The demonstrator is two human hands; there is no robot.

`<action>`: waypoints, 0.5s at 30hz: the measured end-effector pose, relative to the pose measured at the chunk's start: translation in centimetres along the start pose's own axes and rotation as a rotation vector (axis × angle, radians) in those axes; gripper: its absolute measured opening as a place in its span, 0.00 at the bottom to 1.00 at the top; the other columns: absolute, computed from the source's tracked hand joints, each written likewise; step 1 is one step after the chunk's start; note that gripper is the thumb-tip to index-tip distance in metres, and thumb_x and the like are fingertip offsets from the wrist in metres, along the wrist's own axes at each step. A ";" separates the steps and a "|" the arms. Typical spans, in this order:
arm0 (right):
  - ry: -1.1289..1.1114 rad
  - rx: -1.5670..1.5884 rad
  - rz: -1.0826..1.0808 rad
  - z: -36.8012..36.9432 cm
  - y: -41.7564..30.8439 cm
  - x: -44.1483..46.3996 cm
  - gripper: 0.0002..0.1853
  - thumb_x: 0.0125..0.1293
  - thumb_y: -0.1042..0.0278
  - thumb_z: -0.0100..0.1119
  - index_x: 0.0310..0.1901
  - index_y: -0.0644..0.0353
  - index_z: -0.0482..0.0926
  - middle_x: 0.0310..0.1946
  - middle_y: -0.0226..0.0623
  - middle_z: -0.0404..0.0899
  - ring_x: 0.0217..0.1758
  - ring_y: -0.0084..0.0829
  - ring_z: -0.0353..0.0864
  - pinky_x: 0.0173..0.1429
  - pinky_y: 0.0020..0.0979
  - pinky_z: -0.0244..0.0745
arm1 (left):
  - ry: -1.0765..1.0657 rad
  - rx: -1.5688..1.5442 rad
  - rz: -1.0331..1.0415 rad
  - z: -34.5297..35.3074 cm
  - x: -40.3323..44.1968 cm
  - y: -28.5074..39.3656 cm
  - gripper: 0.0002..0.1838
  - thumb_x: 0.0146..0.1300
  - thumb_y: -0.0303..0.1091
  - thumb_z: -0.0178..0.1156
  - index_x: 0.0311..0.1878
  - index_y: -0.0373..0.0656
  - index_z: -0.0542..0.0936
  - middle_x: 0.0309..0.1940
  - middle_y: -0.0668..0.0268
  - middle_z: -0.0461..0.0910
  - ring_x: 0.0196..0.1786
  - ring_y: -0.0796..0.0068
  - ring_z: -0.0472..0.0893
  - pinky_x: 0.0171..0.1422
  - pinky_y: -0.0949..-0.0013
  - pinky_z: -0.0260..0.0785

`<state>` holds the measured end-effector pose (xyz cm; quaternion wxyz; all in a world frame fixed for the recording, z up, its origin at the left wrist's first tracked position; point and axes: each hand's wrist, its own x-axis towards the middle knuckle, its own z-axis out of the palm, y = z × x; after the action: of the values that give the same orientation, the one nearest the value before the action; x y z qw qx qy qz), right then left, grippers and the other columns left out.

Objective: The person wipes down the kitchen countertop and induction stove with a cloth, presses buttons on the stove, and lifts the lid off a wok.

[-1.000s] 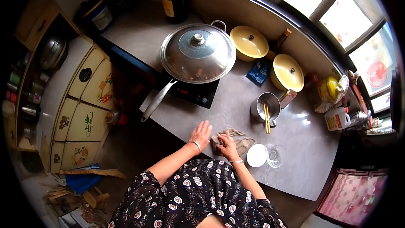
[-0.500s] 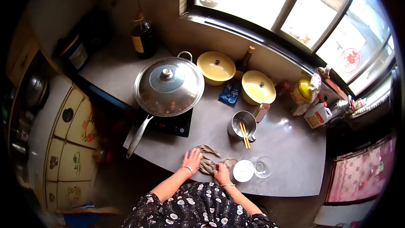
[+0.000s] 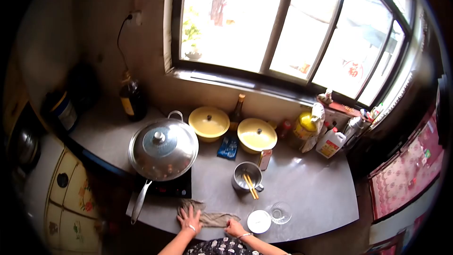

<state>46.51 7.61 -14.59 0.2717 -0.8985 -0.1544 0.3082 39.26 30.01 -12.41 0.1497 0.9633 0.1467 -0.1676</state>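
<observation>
A grey-brown cloth (image 3: 214, 219) lies spread along the front edge of the counter. My left hand (image 3: 189, 220) rests flat on the cloth's left part with its fingers apart. At the cloth's right end, my right hand (image 3: 235, 228) is closed, its fingers curled around the edge of the fabric. Just right of that hand stands a white round bowl or lid (image 3: 259, 221), with a clear glass bowl (image 3: 281, 212) beside it. Farther back is a metal mug (image 3: 239, 183) with a pair of chopsticks (image 3: 250, 186) across it.
A lidded wok (image 3: 163, 160) sits on an induction cooker (image 3: 183, 186), its handle (image 3: 140, 203) jutting toward the front edge. Behind are two yellow lidded bowls (image 3: 208, 122), a blue packet (image 3: 228, 147), a small box (image 3: 265, 159), bottles and a white jug (image 3: 331, 142) under the window.
The bunched cloth is now spread out wider and flatter between my hands. My view has tilted up, so the counter sits lower and more of the window shows.
</observation>
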 end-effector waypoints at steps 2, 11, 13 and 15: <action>0.003 0.019 0.006 0.1 0.3 0.7 0.19 0.50 0.56 0.65 0.41 0.58 0.75 0.38 0.48 0.80 0.45 0.45 0.79 0.50 0.39 0.74 | -0.034 -0.001 0.085 1.4 -0.5 0.7 0.38 0.56 0.53 0.59 0.69 0.62 0.58 0.75 0.58 0.39 0.72 0.31 0.35 0.66 0.24 0.34; 0.128 0.055 -0.083 5.7 7.4 4.7 0.17 0.50 0.61 0.61 0.39 0.64 0.78 0.36 0.55 0.80 0.36 0.48 0.81 0.43 0.44 0.76 | -0.075 0.103 -0.104 -0.6 -2.5 -3.7 0.35 0.66 0.48 0.47 0.74 0.57 0.49 0.76 0.68 0.35 0.76 0.55 0.37 0.72 0.36 0.39; -0.059 0.013 0.052 3.1 4.9 2.8 0.18 0.48 0.63 0.62 0.40 0.64 0.76 0.34 0.54 0.80 0.32 0.48 0.81 0.39 0.43 0.77 | -0.031 0.085 -0.213 -0.3 -2.0 -6.3 0.35 0.66 0.48 0.47 0.74 0.57 0.47 0.76 0.68 0.35 0.76 0.55 0.40 0.73 0.37 0.39; -0.080 0.038 0.172 1.9 2.9 1.5 0.19 0.47 0.64 0.63 0.41 0.64 0.76 0.34 0.53 0.80 0.31 0.47 0.81 0.38 0.42 0.77 | -0.019 0.008 -0.325 -1.3 -1.8 -7.6 0.35 0.66 0.49 0.47 0.74 0.56 0.49 0.76 0.67 0.36 0.76 0.54 0.41 0.72 0.37 0.39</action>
<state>46.74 6.68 -18.27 0.2548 -0.8902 -0.0815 0.3687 35.46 36.95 -12.42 0.1180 0.9258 0.2985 -0.1995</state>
